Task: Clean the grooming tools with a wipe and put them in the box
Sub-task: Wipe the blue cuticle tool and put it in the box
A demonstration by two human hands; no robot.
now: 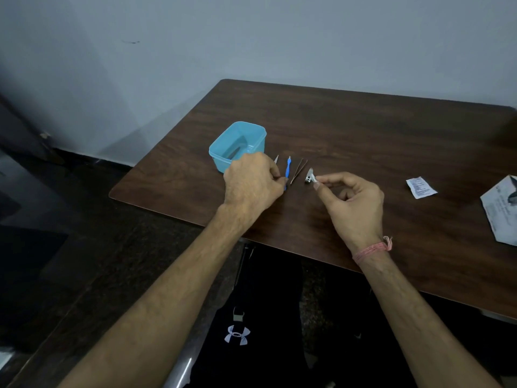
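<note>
On the dark brown wooden table (363, 141), an open light-blue plastic box (237, 144) with rounded corners stands toward the left, with one slim dark tool lying slanted inside it. Just right of the box the grooming tools lie in a short row, apart from one another. Farthest left is a thin silver pointed tool (276, 159), only its tip showing past the knuckles. Next comes a blue plastic-handled cuticle tool (287, 169) with a pale tip pointing away. Beyond it are two thin brown sticks (298, 170), angled so they meet at the near end. Last is a small silver metal nail clipper (308, 176).

The left hand (251, 183) is curled over the near ends of the silver and blue tools, fingertips pinched at the blue handle's lower end. The right hand (355, 203) pinches a small folded white wipe (314, 179) between thumb and forefinger, the other fingers curled; the wipe touches the clipper's right edge.

Far to the right lie a torn white printed sachet (421, 187) and, at the edge, a crumpled white paper (500, 211).
</note>
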